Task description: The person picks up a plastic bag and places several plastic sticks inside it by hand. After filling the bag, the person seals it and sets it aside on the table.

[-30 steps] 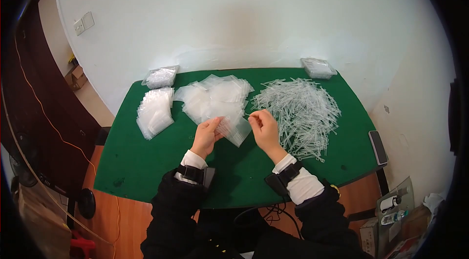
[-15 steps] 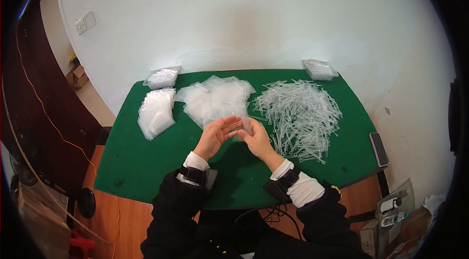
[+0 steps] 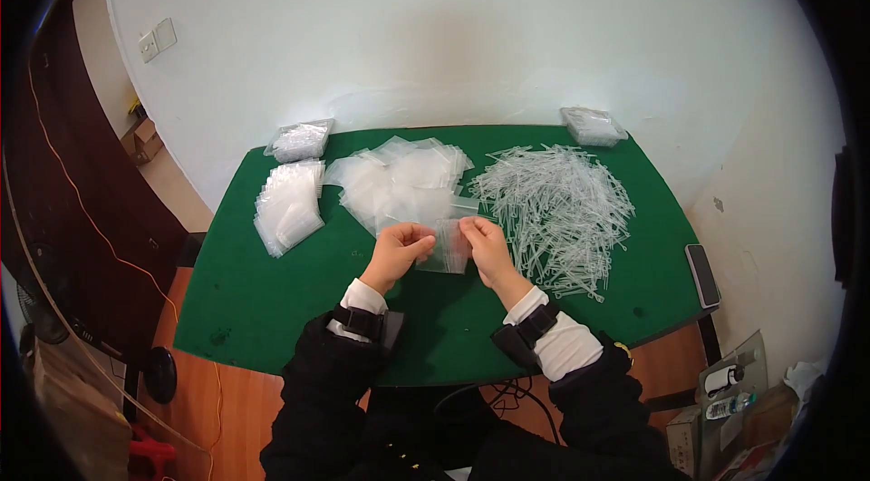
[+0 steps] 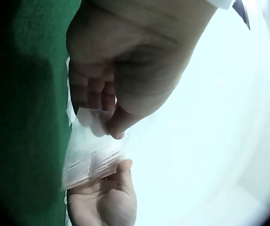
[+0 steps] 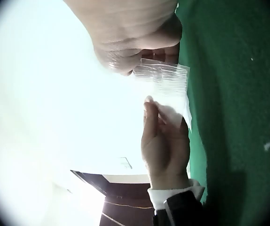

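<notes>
Between my two hands is a small clear plastic bag [image 3: 446, 256] with several thin clear sticks inside, lined up side by side. My left hand [image 3: 396, 254] pinches one side of it between thumb and fingers. At the opposite side, near the sticks, my right hand [image 3: 489, 254] pinches the bag, as the left wrist view [image 4: 90, 146] also shows. Just behind the hands lies a heap of flat clear bags [image 3: 399, 177]. To the right spreads a pile of thin clear plastic sticks [image 3: 557, 218], some with a small ring at one end.
Overlapping bags [image 3: 288, 209] lie at the left of the green table [image 3: 272, 318]. Clear packs stand at the back left [image 3: 302, 141] and back right [image 3: 594, 126]. A phone-like device [image 3: 700, 274] is at the right edge. A wall rises behind the table.
The right hand came in from the side to meet the left at the bag. The bag, tilted earlier, now hangs upright, pinched from both sides.
</notes>
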